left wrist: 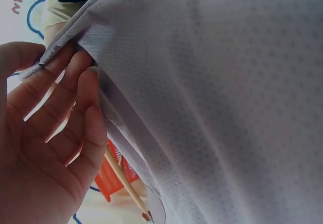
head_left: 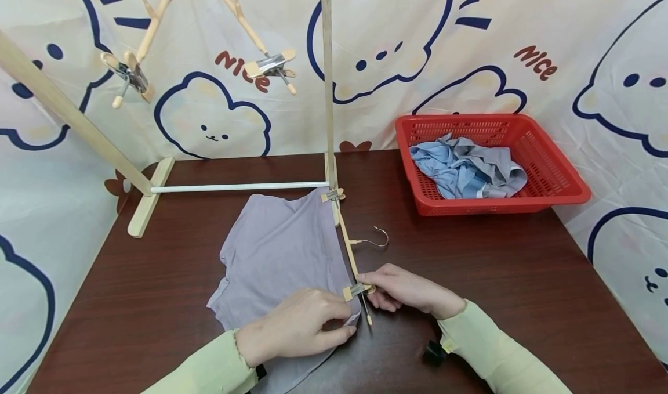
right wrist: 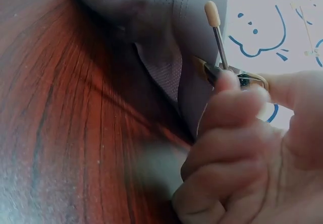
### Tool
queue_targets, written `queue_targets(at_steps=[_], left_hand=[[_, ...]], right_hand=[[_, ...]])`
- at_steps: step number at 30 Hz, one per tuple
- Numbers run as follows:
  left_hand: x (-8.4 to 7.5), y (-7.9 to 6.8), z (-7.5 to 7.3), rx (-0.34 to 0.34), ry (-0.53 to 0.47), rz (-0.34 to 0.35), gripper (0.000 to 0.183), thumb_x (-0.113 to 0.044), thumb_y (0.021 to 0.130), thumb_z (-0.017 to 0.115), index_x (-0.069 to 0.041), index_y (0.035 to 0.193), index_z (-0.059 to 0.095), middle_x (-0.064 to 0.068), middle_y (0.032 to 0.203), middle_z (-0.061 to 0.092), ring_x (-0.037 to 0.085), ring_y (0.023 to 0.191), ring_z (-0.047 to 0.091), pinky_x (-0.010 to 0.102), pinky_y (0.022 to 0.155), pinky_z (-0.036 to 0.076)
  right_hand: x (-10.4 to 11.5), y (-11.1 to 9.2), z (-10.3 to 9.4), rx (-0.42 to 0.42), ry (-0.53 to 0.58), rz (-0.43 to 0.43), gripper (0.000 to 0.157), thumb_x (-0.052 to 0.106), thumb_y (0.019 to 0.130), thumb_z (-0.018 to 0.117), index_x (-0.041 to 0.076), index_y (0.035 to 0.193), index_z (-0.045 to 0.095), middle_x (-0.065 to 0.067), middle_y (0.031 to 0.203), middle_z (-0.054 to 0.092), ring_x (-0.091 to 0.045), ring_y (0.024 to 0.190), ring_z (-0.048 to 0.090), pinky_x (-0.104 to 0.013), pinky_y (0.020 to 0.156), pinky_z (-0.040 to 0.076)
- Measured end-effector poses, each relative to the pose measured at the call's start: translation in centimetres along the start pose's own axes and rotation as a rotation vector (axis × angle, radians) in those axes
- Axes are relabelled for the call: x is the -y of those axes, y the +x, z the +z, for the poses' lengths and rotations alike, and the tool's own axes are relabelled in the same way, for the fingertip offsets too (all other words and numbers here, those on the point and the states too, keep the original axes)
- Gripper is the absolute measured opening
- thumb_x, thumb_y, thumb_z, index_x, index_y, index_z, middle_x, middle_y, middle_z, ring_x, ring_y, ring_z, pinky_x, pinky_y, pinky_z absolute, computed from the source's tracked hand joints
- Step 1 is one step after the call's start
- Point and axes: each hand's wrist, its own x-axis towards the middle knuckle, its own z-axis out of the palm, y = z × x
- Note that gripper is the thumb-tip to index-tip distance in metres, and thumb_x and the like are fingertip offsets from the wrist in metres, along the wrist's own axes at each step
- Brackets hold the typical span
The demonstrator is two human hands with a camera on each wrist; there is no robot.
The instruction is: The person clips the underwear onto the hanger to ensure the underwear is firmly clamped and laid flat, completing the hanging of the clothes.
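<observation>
A grey-lavender garment (head_left: 287, 237) lies spread on the table, its right edge along a wooden clip hanger (head_left: 345, 240). The hanger's far clip (head_left: 333, 195) sits on the garment's far corner. With thumb and fingers my left hand (head_left: 300, 324) pinches the near edge of the cloth, seen closely in the left wrist view as a folded corner (left wrist: 60, 47). My right hand (head_left: 404, 289) pinches the near clip (head_left: 357, 291) between thumb and curled fingers. In the right wrist view that clip's jaws overlap the garment's stitched band (right wrist: 194, 32).
A wooden rack (head_left: 330, 92) with a white lower bar (head_left: 240, 187) stands at the back left. Two more clip hangers (head_left: 151, 28) hang up there. A red basket (head_left: 561, 179) holding blue and grey clothes (head_left: 464, 165) is at the back right. The hanger's hook (head_left: 383, 237) points right.
</observation>
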Motion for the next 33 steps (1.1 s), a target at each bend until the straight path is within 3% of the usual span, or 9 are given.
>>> queue_targets(at_steps=[8, 15, 22, 28, 33], left_hand=[[0.1, -0.1, 0.0, 0.028, -0.07, -0.053, 0.028, -0.046, 0.099, 0.065, -0.031, 0.077, 0.059, -0.025, 0.072, 0.047, -0.008, 0.062, 0.046, 0.009, 0.057, 0.035], [0.7, 0.1, -0.1, 0.017, -0.069, -0.128, 0.019, -0.031, 0.098, 0.07, -0.027, 0.081, 0.064, -0.023, 0.072, 0.05, -0.009, 0.061, 0.043, 0.01, 0.056, 0.036], [1.9, 1.3, -0.5, -0.038, -0.127, -0.305, 0.004, -0.02, 0.097, 0.07, -0.018, 0.095, 0.068, -0.016, 0.078, 0.059, -0.002, 0.068, 0.054, 0.018, 0.062, 0.048], [3.4, 3.2, -1.0, -0.111, -0.13, -0.471, 0.007, -0.018, 0.098, 0.066, -0.012, 0.101, 0.064, -0.011, 0.075, 0.06, 0.004, 0.063, 0.055, 0.027, 0.06, 0.048], [4.5, 4.7, -1.1, -0.143, -0.096, -0.52, 0.019, -0.019, 0.097, 0.069, -0.006, 0.108, 0.061, -0.008, 0.077, 0.062, 0.006, 0.063, 0.056, 0.028, 0.06, 0.047]], right_hand=[[0.2, 0.1, 0.1, 0.015, 0.029, 0.02, 0.04, 0.033, 0.107, 0.048, 0.002, 0.093, 0.07, -0.011, 0.07, 0.068, -0.013, 0.051, 0.054, -0.022, 0.046, 0.042], [0.2, 0.1, 0.1, 0.012, 0.052, 0.021, 0.029, 0.026, 0.107, 0.05, 0.002, 0.12, 0.062, -0.013, 0.074, 0.068, -0.013, 0.052, 0.056, -0.022, 0.046, 0.042], [0.1, 0.1, -0.2, 0.018, 0.063, 0.034, 0.03, 0.026, 0.105, 0.055, 0.006, 0.127, 0.059, -0.018, 0.08, 0.069, -0.017, 0.055, 0.058, -0.025, 0.046, 0.045], [0.0, 0.1, -0.3, 0.024, 0.047, 0.025, 0.034, 0.028, 0.105, 0.057, 0.007, 0.131, 0.061, -0.016, 0.083, 0.069, -0.017, 0.056, 0.058, -0.025, 0.047, 0.046], [0.0, 0.1, -0.2, 0.026, 0.024, 0.015, 0.033, 0.028, 0.104, 0.057, 0.007, 0.129, 0.063, -0.015, 0.082, 0.068, -0.016, 0.055, 0.058, -0.025, 0.047, 0.046]])
